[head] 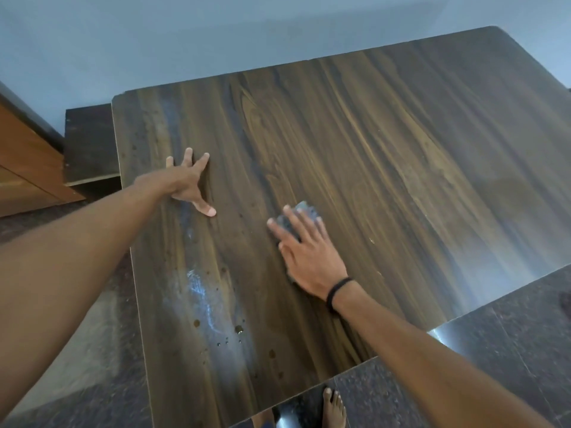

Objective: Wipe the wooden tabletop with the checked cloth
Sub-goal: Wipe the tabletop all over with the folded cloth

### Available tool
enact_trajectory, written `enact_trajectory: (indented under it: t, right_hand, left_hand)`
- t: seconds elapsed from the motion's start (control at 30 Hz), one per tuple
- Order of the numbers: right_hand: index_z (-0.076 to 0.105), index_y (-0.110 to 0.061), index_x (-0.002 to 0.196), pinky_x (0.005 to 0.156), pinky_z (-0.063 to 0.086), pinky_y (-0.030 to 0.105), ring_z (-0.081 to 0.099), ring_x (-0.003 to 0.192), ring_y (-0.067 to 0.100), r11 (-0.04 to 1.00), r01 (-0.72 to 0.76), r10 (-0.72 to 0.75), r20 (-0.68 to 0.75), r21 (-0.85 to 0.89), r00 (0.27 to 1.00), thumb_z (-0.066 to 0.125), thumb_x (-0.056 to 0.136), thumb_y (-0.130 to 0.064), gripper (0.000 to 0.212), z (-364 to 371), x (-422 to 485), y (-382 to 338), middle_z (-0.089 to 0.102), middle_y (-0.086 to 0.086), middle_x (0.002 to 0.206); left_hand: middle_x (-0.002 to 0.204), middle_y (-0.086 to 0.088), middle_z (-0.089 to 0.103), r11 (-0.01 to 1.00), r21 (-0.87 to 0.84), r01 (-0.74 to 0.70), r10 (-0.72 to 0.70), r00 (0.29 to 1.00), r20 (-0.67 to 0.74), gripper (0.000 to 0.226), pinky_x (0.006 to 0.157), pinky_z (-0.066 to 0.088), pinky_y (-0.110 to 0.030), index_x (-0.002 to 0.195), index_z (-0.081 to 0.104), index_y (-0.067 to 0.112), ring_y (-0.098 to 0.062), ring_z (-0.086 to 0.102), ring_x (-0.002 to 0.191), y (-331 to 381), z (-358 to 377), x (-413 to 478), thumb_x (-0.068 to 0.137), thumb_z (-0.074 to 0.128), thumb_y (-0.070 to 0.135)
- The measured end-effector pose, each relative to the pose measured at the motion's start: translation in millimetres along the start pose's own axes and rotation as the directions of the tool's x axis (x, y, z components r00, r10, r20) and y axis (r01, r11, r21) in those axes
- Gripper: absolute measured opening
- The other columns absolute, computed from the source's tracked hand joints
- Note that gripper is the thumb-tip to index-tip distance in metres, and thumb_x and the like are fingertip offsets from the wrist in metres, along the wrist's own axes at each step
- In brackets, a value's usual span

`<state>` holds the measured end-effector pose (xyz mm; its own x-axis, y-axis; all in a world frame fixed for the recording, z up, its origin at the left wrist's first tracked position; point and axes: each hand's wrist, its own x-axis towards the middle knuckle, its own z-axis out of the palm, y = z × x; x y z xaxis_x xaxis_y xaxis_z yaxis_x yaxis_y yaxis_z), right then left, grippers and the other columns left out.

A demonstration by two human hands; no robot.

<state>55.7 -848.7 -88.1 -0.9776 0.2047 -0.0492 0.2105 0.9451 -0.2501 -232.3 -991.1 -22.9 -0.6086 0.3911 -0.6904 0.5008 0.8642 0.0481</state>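
Cloth: the cloth (304, 211) lies bunched on the bench (401, 149), a little toward 7 o'clock of its middle; only a grey, blurred edge shows past the fingertips, so I cannot make out the check.
Right hand: the right hand (309, 254) lies flat on top of the cloth, fingers straight and spread, pressing it down rather than gripping it; a dark band (338, 288) circles the wrist.
Left hand: the left hand (185, 183) is at 9 o'clock of the cloth, well apart from it, palm down on the bare wood with fingers splayed and holding nothing; it looks like a brace.
Handling: the cloth looks soft, light and limp, so it should fold and ride up if pushed from one edge. A flat palm over its middle, as now, seems the best hold. The glossy top will probably let it slide easily.
Left to wipe: a pale wet streak (200, 291) and dark drops (238, 329) sit at 7 o'clock of the cloth, toward the near left corner; I judge that patch is not yet done.
In the way: nothing stands on the bench, though the left hand rests beside the streak's far end and may need to shift.
Around: a low dark shelf (89, 143) butts the bench at 9 o'clock, with a brown cabinet (27, 168) beyond it. A pale wall (185, 41) runs at 12 o'clock. A dark speckled floor (494, 350) shows at 5 o'clock, and a bare foot (333, 409) stands at 6 o'clock.
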Motion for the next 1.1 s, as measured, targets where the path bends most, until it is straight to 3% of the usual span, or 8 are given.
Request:
enact_trajectory:
  t: [0.1,0.23,0.37,0.5,0.63,0.77,0.9,1.1]
  right_hand:
    - [0.019,-0.042,0.159,0.126,0.008,0.049,0.012,0.156,0.02,0.956,0.282,-0.277,0.068,-0.079,0.958,0.025,0.108,-0.039,0.052,-0.5,-2.1,16.2,0.015,-0.003,0.169]
    - [0.018,-0.039,0.16,0.123,0.016,0.059,0.007,0.157,0.024,0.996,-0.094,0.094,0.022,-0.007,0.995,0.024,0.107,-0.037,0.053,-11.3,49.2,11.4,0.012,0.0,0.17]
    - [0.014,-0.043,0.16,0.125,0.008,0.05,0.01,0.156,0.02,0.927,0.368,-0.359,0.114,-0.072,0.926,0.023,0.108,-0.039,0.052,-0.9,39.9,10.4,0.011,-0.004,0.17]
    - [0.021,-0.037,0.16,0.123,0.017,0.057,0.011,0.156,0.024,0.998,-0.051,0.051,0.017,-0.022,0.999,0.029,0.108,-0.035,0.053,-15.5,89.2,4.6,0.014,0.0,0.17]
    - [0.015,-0.044,0.159,0.125,0.012,0.053,0.014,0.156,0.022,0.929,0.363,-0.355,0.102,-0.072,0.929,0.022,0.107,-0.04,0.052,2.8,75.3,-4.9,0.014,-0.003,0.169]
    - [0.02,-0.04,0.159,0.122,0.015,0.059,0.01,0.156,0.023,0.996,-0.09,0.09,0.012,0.009,0.996,0.031,0.107,-0.036,0.053,-14.9,126.6,-0.4,0.012,-0.001,0.17]
    - [0.011,-0.046,0.159,0.125,0.004,0.051,0.009,0.156,0.021,0.941,0.34,-0.337,0.093,-0.013,0.937,0.021,0.108,-0.042,0.052,1.9,110.1,-7.7,0.01,-0.004,0.17]
    - [0.024,-0.037,0.159,0.125,0.01,0.053,0.011,0.156,0.025,0.997,0.078,-0.078,-0.016,0.014,0.997,0.031,0.107,-0.035,0.053,-7.0,163.1,-12.9,0.015,0.002,0.169]
  left_hand:
    - [0.156,0.001,-0.034,0.999,0.028,-0.017,0.018,1.0,-0.011,0.147,0.115,0.013,-0.062,0.149,-0.025,0.036,-0.041,-0.019,0.145,-1.0,4.4,1.2,0.055,0.086,0.058]
    - [0.156,0.001,-0.035,1.0,0.024,-0.02,0.02,1.0,-0.005,0.146,0.115,0.015,-0.063,0.149,-0.026,0.035,-0.041,-0.019,0.145,-0.5,2.3,-0.3,0.058,0.086,0.056]
    - [0.156,0.0,-0.034,0.999,0.013,-0.043,0.044,0.999,-0.022,0.145,0.115,0.016,-0.062,0.15,-0.024,0.033,-0.042,-0.019,0.144,-1.5,4.0,3.2,0.058,0.086,0.055]
    - [0.156,0.001,-0.035,0.998,-0.016,-0.066,0.066,0.997,-0.029,0.147,0.114,0.016,-0.065,0.15,-0.024,0.035,-0.043,-0.021,0.143,-9.9,6.4,6.7,0.056,0.088,0.055]
    - [0.156,0.0,-0.035,0.997,0.003,-0.075,0.075,0.997,-0.034,0.149,0.115,0.016,-0.063,0.149,-0.025,0.034,-0.045,-0.021,0.143,-8.8,7.2,12.9,0.055,0.087,0.057]
    - [0.156,-0.003,-0.035,0.996,0.042,-0.077,0.077,0.997,-0.01,0.15,0.114,0.018,-0.062,0.149,-0.027,0.032,-0.048,-0.019,0.143,-9.7,7.2,14.4,0.054,0.086,0.06]
    - [0.158,-0.003,-0.03,0.989,0.133,-0.066,0.067,0.998,-0.003,0.149,0.114,0.017,-0.064,0.15,-0.025,0.031,-0.045,-0.015,0.145,-15.4,-15.3,27.6,0.052,0.083,0.066]
    - [0.158,-0.004,-0.028,0.993,0.118,0.007,-0.001,0.999,-0.051,0.149,0.115,0.009,-0.063,0.15,-0.025,0.03,-0.043,-0.018,0.144,-36.4,-74.2,57.1,0.052,0.081,0.067]
